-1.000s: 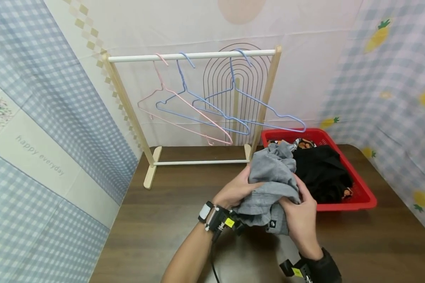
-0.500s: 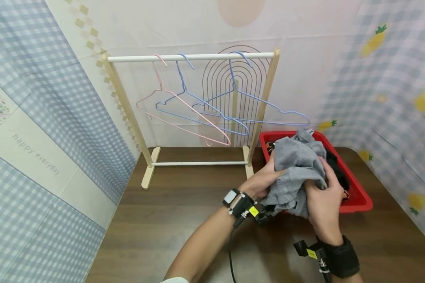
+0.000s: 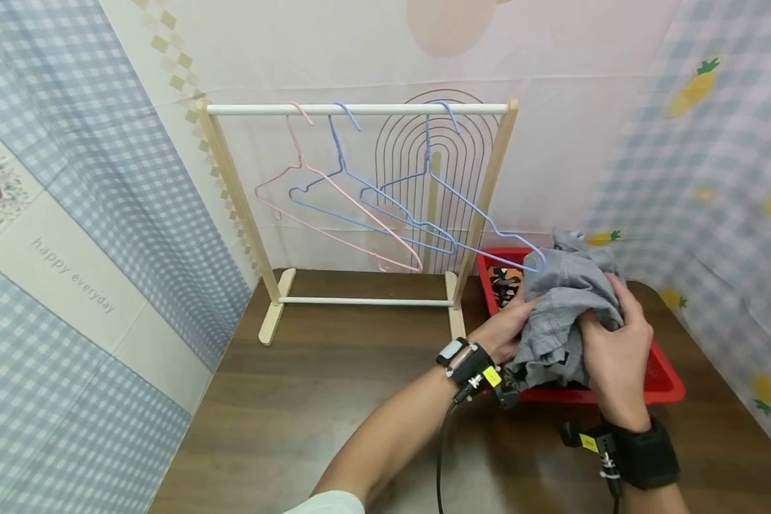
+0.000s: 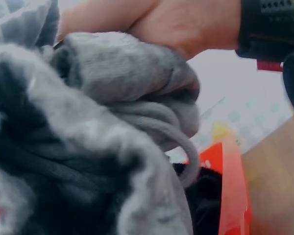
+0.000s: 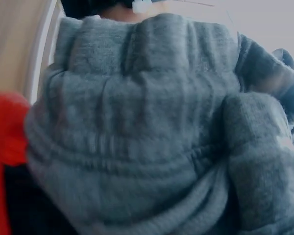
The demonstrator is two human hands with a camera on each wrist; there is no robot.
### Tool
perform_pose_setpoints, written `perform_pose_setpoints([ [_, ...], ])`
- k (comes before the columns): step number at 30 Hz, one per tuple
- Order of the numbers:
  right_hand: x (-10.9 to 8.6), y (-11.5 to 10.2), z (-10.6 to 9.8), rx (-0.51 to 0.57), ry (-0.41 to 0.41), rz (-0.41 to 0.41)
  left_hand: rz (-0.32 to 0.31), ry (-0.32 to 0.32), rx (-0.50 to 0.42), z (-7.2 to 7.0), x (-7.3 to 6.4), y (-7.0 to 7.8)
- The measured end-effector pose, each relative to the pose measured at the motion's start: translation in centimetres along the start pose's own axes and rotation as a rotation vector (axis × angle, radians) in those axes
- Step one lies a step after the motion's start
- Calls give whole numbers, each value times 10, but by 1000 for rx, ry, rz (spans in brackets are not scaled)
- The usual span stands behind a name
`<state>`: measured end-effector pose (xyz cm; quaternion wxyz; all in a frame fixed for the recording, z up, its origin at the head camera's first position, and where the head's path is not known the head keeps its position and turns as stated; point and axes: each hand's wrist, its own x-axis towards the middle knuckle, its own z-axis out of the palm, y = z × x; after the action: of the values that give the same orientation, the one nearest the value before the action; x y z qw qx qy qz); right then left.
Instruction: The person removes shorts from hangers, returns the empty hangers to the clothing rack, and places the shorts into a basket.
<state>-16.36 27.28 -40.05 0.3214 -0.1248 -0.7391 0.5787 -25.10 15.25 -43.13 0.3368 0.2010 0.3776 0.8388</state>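
Both hands grip a bunched pair of grey drawstring pants [image 3: 568,282] above the red basket [image 3: 663,378]. My left hand [image 3: 504,332] holds the left side, its fingers partly hidden behind the cloth. On the right side, my right hand [image 3: 620,357] has its thumb in front and fingers round the edge. A gathered waistband and looped cord [image 4: 179,134] show in the left wrist view. The right wrist view is filled by the same ribbed grey fabric [image 5: 147,107]. In the head view, one end of a blue hanger [image 3: 428,160] overlaps the pants; contact cannot be told.
A wooden rack with a white rail [image 3: 385,109] stands at the back of the brown table [image 3: 334,414]. On it hang a pink hanger [image 3: 300,158] and another blue hanger [image 3: 342,163]. Camouflage cloth [image 3: 504,282] and black cloth [image 4: 206,196] lie in the basket.
Both hands have carried the grey pants to the right, from the basket's left side to over it. The rightmost blue hanger has swung, its right end now lower and nearer.
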Motion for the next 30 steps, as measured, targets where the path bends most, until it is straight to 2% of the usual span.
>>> perform_pose_setpoints([
  [3,9,2,-6,-52,20,-29,53,-1,-45,4,10,-11],
  [7,19,7,-9,-120,13,-92,109,85,-106,6,19,-23],
  [10,25,12,-9,-152,3,-160,116,150,-128,5,25,-27],
  [12,30,16,-9,-178,-7,-207,109,175,-114,3,30,-26],
  [14,38,21,-9,-205,-17,-251,104,168,-37,1,36,-22],
  [16,45,27,-7,-244,-32,-281,119,152,111,-3,41,-16],
  [17,48,30,-7,-264,-45,-292,124,146,214,-4,42,-13],
  [20,54,40,-9,-317,-100,-311,135,128,573,-8,42,-4],
  [23,59,47,-16,-378,-176,-317,103,148,942,-7,39,2],
  [27,66,56,-22,-480,-295,-332,38,246,1408,-5,35,3],
  [30,65,67,-24,-566,-392,-336,9,332,1708,-5,31,-5],
])
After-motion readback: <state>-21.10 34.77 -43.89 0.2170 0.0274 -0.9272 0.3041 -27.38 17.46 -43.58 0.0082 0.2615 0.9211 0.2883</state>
